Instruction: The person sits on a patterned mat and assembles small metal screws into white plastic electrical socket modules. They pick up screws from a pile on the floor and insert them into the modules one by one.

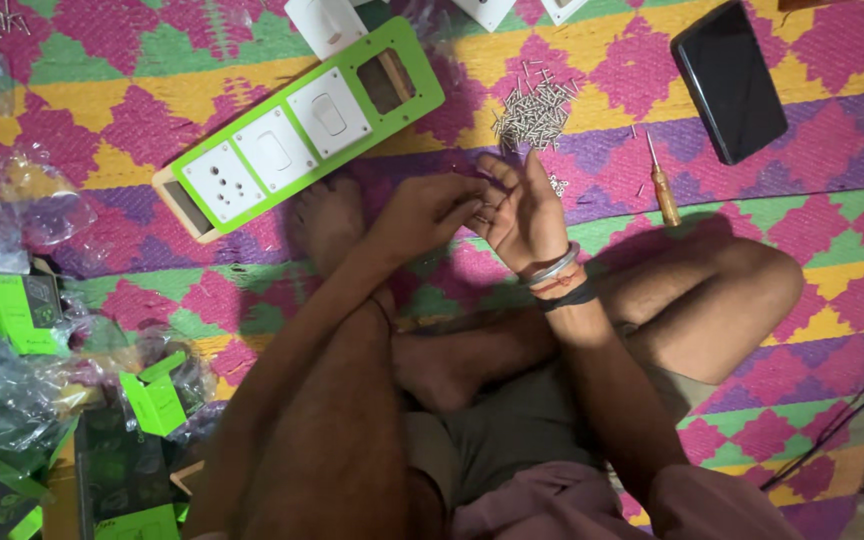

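Screws: a small shiny pile (535, 108) lies on the colourful mat (152, 80), just beyond the hands.
Right hand: palm up and open (524, 212), fingers spread; it may cup a few tiny screws, too small to see.
Left hand: its fingers (430, 208) pinch together at the right palm; whether they grip a screw, I cannot tell.
Green plate: the switch board (297, 135) lies left of the pile, one slot empty.
Screwdriver: wooden handle (664, 190), right of the pile.
Risk: I think a screw could slip off the tilted palm and hide in the busy mat or roll under the legs.
Risk: bare feet near the pile could get poked.
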### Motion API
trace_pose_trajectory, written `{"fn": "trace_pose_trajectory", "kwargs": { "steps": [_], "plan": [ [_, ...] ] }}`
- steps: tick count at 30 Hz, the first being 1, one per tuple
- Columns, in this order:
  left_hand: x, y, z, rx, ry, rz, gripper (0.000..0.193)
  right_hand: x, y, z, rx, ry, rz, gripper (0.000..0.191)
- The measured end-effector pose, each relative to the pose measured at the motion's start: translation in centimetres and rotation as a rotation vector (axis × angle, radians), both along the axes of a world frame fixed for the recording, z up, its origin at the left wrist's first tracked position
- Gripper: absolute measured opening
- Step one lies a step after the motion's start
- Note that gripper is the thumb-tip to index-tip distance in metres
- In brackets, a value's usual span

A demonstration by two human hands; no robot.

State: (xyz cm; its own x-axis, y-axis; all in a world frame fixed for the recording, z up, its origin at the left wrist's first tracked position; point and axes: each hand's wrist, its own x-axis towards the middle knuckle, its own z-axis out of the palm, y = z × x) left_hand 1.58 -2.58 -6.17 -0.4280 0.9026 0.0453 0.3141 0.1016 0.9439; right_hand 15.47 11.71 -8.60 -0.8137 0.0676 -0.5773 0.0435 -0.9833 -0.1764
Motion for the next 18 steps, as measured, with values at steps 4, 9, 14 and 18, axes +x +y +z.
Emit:
{"fn": "trace_pose_trajectory", "kwargs": {
  "steps": [4, 9, 14, 18],
  "plan": [
    [-0.05, -0.01, -0.08, -0.127, -0.153, 0.031, 0.023, -0.02, 0.10, 0.65, 0.011, -0.011, 0.006, 0.067],
    [-0.30, -0.24, -0.22, -0.120, -0.096, 0.048, 0.020, -0.24, 0.23, 1.06, 0.038, -0.015, 0.031, 0.063],
    [-0.15, -0.42, -0.54, -0.107, -0.072, 0.063, 0.018, -0.36, 0.01, 0.77, 0.090, -0.105, 0.045, 0.052],
    [-0.12, -0.59, -0.37, -0.087, -0.299, 0.122, 0.019, -0.21, -0.58, 0.36, 0.198, -0.082, 0.153, 0.035]
  ]
}}
